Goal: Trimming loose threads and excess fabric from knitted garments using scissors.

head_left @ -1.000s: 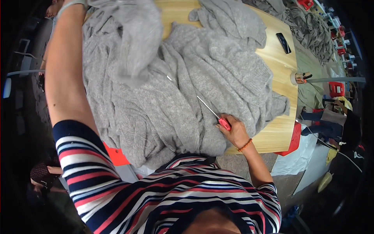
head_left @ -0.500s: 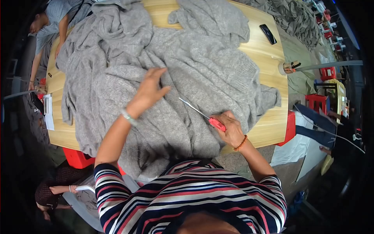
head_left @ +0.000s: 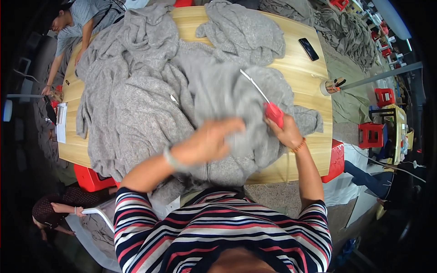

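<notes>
Grey knitted garments (head_left: 136, 109) lie in heaped folds over the middle of the table. My left hand (head_left: 207, 141), smeared by motion, is over the near folds with its fingers stretched out and apart; I see nothing held in it. To the right, my right hand (head_left: 287, 132) is closed round a red-handled tool (head_left: 275, 114) with a long, thin metal shaft pointing up and left, over the knit. I cannot make out its exact kind. Beneath the shaft, part of the grey cloth is blurred. A small white tag (head_left: 174, 98) shows on the folds farther left.
A phone (head_left: 308, 49) and a cup of tools (head_left: 328, 87) are along the right of the wooden table (head_left: 306, 159). A clipboard (head_left: 61, 122) lies at its left edge. Another person (head_left: 84, 25) leans in at the far left. Red stools (head_left: 334, 161) stand beside the table.
My left hand has swept right and nearer to me. My right hand has lifted the red-handled tool up and to the right. The cloth between them has shifted, uncovering the white tag.
</notes>
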A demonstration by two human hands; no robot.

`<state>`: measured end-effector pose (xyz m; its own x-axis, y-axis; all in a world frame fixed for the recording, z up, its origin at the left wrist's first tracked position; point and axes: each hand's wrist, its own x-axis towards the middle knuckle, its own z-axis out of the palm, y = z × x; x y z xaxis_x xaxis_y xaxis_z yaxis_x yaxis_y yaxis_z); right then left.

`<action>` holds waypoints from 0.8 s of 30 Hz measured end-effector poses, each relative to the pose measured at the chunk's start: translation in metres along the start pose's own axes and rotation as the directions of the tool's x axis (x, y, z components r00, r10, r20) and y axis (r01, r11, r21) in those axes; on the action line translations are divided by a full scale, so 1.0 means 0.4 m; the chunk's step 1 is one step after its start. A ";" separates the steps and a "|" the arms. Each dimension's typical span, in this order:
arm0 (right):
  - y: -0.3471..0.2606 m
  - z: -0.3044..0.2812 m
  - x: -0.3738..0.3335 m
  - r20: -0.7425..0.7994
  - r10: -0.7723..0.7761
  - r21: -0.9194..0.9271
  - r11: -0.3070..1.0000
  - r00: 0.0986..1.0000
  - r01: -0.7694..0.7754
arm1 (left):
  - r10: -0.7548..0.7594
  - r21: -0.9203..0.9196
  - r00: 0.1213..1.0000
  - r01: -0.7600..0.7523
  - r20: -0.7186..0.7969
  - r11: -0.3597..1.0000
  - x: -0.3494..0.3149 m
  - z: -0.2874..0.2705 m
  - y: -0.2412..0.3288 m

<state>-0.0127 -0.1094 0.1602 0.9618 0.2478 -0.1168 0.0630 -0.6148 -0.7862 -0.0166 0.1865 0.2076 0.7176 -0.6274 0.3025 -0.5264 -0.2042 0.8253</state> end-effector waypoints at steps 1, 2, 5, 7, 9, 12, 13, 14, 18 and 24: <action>-0.029 -0.029 -0.039 0.140 0.043 0.076 0.996 0.989 -0.054 | -0.025 -0.115 0.981 0.048 0.192 0.992 -0.037 -0.006 0.071; -0.033 -0.047 -0.088 0.194 0.016 0.145 0.988 0.981 -0.044 | -0.029 -0.220 0.928 0.118 0.371 0.968 -0.076 0.001 0.124; 0.028 -0.076 -0.257 0.305 -0.032 0.122 0.992 0.952 -0.006 | -0.137 -0.195 0.687 0.383 0.714 0.903 -0.185 0.080 0.145; 0.072 -0.078 -0.336 0.346 0.110 -0.139 0.988 0.932 -0.065 | -0.232 -0.061 0.772 0.330 0.592 0.942 -0.256 0.112 0.074; 0.103 -0.074 -0.380 0.355 0.237 -0.395 0.915 0.905 -0.085 | -0.463 -0.073 0.817 0.515 0.344 0.854 -0.272 0.097 0.036; 0.170 -0.071 -0.427 0.125 0.230 -0.442 0.884 0.965 -0.153 | -0.471 0.151 0.754 0.588 -0.457 0.795 -0.283 0.092 -0.046; 0.193 -0.083 -0.437 0.142 0.214 -0.445 0.886 0.967 -0.131 | -0.197 0.412 0.736 0.555 -0.647 0.723 -0.285 0.089 -0.087; 0.213 -0.097 -0.438 0.100 0.245 -0.478 0.862 0.964 -0.169 | -0.194 0.414 0.719 0.575 -0.668 0.706 -0.303 0.107 -0.134; 0.358 -0.194 -0.446 -0.081 0.236 -0.540 0.806 0.968 -0.242 | -0.555 -0.138 0.551 0.621 -0.624 0.771 -0.322 0.183 -0.190; 0.506 -0.317 -0.442 -0.579 0.409 -0.512 0.491 0.705 -0.705 | -0.542 -0.588 0.827 0.367 -0.149 0.721 -0.262 0.301 -0.035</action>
<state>-0.1360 -0.3725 0.0988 0.8583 -0.5105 -0.0523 -0.5109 -0.8596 0.0069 -0.1394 0.1646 0.1067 0.9467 -0.2961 -0.1266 0.1519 0.0641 0.9863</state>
